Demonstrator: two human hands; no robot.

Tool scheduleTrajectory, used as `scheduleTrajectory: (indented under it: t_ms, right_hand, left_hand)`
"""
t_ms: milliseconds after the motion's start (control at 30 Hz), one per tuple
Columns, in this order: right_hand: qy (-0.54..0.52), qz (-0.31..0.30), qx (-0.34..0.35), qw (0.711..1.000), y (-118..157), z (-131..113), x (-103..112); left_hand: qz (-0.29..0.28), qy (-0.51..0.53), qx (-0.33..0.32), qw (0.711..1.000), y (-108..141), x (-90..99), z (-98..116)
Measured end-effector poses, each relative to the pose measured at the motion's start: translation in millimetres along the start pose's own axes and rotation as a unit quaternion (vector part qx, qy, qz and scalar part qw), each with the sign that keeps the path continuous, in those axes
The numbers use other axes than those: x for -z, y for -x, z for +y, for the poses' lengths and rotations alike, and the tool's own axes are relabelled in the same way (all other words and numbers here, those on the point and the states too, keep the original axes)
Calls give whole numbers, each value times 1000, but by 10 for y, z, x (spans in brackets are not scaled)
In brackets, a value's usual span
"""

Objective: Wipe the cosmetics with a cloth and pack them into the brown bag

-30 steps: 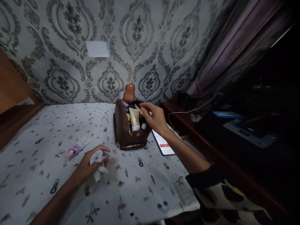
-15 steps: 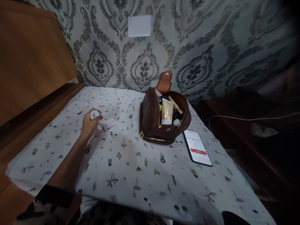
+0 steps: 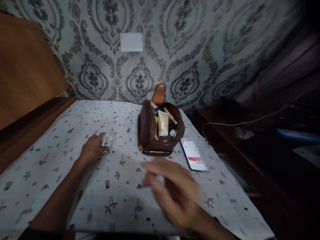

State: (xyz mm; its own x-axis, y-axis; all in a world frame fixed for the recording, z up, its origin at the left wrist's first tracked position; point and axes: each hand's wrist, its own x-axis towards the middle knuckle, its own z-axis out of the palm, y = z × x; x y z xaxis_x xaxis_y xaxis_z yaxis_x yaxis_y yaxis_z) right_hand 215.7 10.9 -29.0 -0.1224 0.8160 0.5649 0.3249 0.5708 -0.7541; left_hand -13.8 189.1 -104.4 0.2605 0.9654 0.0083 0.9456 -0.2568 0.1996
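Observation:
My left hand point(image 3: 93, 148) reaches over the left side of the table, its fingers closed on a small white printed item point(image 3: 107, 140) that may be a tube or a packet; blur hides its exact kind. My right hand point(image 3: 175, 191) is in the air over the front middle of the table, smeared by motion. Its index finger and thumb point left, a little apart, and nothing shows between them. Beyond it stands a brown cosmetic bag point(image 3: 155, 145), unzipped. A cream-coloured tube with a white cap point(image 3: 163, 123) leans upright among other cosmetics inside.
A phone point(image 3: 193, 156) with a lit screen lies right of the bag. The bag's orange-brown flap point(image 3: 159, 94) rests toward the patterned wall point(image 3: 140, 78). A wooden panel point(image 3: 27, 70) borders the left. A pale cable point(image 3: 225, 124) hangs over dark furniture at right.
My right hand has come into view from below. My left hand has turned over, hiding the white round end and pink-purple print seen before. The view has shifted right.

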Motion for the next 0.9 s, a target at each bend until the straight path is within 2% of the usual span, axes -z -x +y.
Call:
scheduleTrajectory:
  t_ms: [67,100,167,233,267,333,400,433,500,633,767,833,900]
  right_hand:
    - [-70,-18,-92,993,-60,187,-246]
    - [-120,-25,-159,980,-88,317,-390]
    - [-223,-29,-292,930,-123,597,-673]
    - [-290,-11,-376,880,-127,833,-901]
    - [-337,19,-394,855,-118,918,-985]
    - [-439,29,-393,807,-90,1019,-1090]
    - [-512,28,-371,774,-56,1054,-1124]
    - [-527,26,-363,768,-40,1057,-1121]
    - [-514,21,-359,779,-10,1054,-1088]
    - [-418,-36,-324,848,52,1013,-987]
    - [-341,-93,-255,900,121,943,-916]
    - [-303,-94,-241,917,148,925,-913]
    - [-284,-73,-255,921,161,932,-936]
  left_hand:
    - [25,38,13,999,-34,-33,-38]
    - [42,71,15,996,-53,-41,-41]
    - [73,180,14,981,-73,-33,1]
    - [70,324,6,944,-49,-4,112]
    - [55,389,2,920,-17,10,187]
    - [19,458,-9,889,74,16,347]
    - [24,462,-47,885,173,-11,491]
    - [36,451,-68,889,214,-32,548]
    - [61,426,-91,898,269,-72,625]
    - [102,415,-58,902,285,-86,655]
    - [134,469,-13,873,257,-36,618]
    - [144,497,27,856,246,-15,592]
    - [146,502,57,851,237,-5,543]
